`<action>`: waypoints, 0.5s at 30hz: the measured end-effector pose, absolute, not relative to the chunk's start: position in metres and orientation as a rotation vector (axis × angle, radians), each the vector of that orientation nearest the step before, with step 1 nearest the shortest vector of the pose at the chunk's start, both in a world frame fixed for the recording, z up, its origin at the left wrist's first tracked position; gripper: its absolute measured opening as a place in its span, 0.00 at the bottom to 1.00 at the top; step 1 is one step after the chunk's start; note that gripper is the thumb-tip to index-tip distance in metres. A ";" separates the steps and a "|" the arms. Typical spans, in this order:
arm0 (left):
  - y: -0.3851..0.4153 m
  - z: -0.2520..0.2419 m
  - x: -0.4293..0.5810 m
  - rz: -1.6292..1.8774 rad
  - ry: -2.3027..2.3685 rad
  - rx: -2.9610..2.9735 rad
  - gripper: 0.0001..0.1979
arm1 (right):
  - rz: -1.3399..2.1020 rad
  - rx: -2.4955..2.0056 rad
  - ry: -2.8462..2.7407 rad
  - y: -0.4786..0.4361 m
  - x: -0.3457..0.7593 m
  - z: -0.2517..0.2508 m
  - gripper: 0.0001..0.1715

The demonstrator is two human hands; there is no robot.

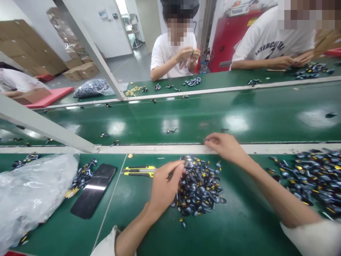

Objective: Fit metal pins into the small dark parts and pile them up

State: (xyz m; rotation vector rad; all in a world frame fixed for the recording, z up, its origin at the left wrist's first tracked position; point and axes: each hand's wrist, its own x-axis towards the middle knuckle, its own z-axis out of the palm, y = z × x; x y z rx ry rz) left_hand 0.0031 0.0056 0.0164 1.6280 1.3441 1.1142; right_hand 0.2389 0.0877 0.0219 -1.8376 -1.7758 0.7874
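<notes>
A pile of small dark parts with yellow bits (201, 188) lies on the green table in front of me. At the pile's upper left edge, my left hand (167, 181) is closed, thumb and fingers pinched on a small dark part. My right hand (223, 144) reaches over the white rail (170, 148) to the near edge of the green belt (149, 121). Its fingers are pinched around a small dark part, only partly visible. A yellow and black cutter (140, 171) lies just left of my left hand.
A black phone (93, 190) and a clear plastic bag (34, 195) lie at the left. A larger pile of parts (314, 174) is at the right. Slanted white posts (48, 122) rise at the left. Two people (173, 53) sit across the belt, handling small items.
</notes>
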 end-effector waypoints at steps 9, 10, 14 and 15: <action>-0.009 0.030 0.018 1.049 1.073 1.499 0.08 | 1.498 -1.268 -1.320 -0.021 0.203 0.031 0.19; -0.010 0.030 0.019 1.069 1.043 1.445 0.08 | 1.514 -1.245 -1.270 -0.022 0.202 0.029 0.18; -0.010 0.030 0.021 1.078 0.982 1.337 0.06 | 1.554 -1.147 -1.093 -0.019 0.201 0.026 0.17; -0.010 0.029 0.022 1.087 0.991 1.318 0.05 | 1.560 -1.128 -1.063 -0.019 0.201 0.025 0.17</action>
